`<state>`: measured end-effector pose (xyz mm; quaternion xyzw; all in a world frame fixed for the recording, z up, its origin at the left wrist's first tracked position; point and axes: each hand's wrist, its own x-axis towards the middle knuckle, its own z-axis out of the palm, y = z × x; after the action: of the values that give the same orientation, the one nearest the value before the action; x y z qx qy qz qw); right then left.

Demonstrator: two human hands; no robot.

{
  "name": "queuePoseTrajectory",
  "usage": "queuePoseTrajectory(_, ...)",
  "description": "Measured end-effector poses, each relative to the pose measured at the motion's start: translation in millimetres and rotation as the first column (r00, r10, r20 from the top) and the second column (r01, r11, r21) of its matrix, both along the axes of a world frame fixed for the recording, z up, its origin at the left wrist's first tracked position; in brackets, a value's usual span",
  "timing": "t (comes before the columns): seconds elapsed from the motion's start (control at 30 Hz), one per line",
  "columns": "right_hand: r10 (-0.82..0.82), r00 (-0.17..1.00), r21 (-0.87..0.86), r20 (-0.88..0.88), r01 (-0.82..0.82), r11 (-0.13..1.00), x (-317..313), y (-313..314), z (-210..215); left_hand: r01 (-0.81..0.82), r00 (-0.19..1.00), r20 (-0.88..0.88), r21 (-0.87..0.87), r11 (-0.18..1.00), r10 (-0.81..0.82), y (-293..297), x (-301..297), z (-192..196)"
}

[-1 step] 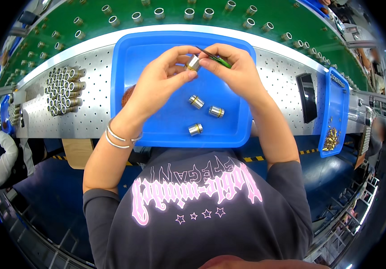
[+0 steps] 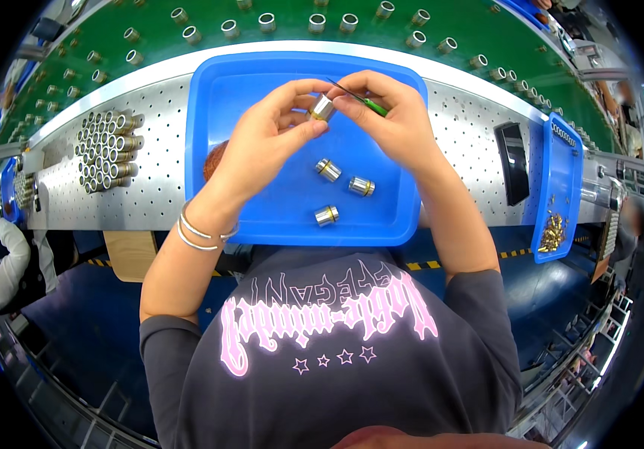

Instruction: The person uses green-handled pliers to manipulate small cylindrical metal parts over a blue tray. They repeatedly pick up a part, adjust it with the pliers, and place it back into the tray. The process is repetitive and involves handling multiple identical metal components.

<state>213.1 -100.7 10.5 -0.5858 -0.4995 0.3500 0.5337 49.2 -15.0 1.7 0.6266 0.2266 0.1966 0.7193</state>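
Observation:
Over the blue tray [image 2: 382, 230], my left hand [image 2: 277, 135] is closed on a silver metal sleeve [image 2: 323, 107] with a brass-coloured band, gripped between thumb and fingers. My right hand [image 2: 389, 120] pinches a thin, dark pointed tool with a green handle [image 2: 374, 107]; its right thumb and fingertips are beside the sleeve. The tool's tip points up and left, above the sleeve. Whether it touches the sleeve I cannot tell. Below my hands three similar sleeves lie on the tray floor: one at the left [image 2: 328, 170], another at the right [image 2: 362, 186], and the third nearest me [image 2: 326, 215].
A reddish-brown round thing [image 2: 214, 160] is partly hidden behind my left wrist. Stacked metal sleeves [image 2: 106, 152] lie left on the perforated metal table [image 2: 161, 165]. Rightward are a black object [image 2: 513, 165] and a blue tray [image 2: 544, 196] with small brass parts. More sleeves stand on the green surface [image 2: 292, 41] beyond.
The sleeve and my left hand have shifted very slightly. The green-handled tool has turned a little in my right hand, and its dark shaft looks thinner. The three sleeves lie unmoved.

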Motion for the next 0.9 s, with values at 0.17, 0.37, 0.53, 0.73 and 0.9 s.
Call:
queuePoseTrajectory(0.17,-0.095,0.849,0.220,0.521,-0.026,0.975,-21,-6,17,-0.108,0.994,0.022,0.042,0.993,0.107,-17,-7,-1)
queuePoseTrajectory(0.37,-0.002,0.916,0.216,0.400,-0.092,0.972,-25,-11,14,-0.102,0.993,0.049,-0.142,0.985,0.110,-24,-16,5)
queuePoseTrajectory(0.53,0.142,0.898,0.033,-0.417,-0.140,0.990,-19,-18,17,-0.093,0.973,0.131,-0.530,0.843,0.190,-24,-22,9)
queuePoseTrajectory(0.73,0.117,0.937,0.000,-0.329,-0.123,0.992,-16,-22,15,-0.088,0.958,0.163,-0.618,0.781,0.237,-26,-20,10)
queuePoseTrajectory(0.9,0.100,0.949,0.028,-0.299,-0.096,0.995,-23,-23,12,-0.102,0.965,0.141,-0.570,0.815,0.220,-24,-20,1)
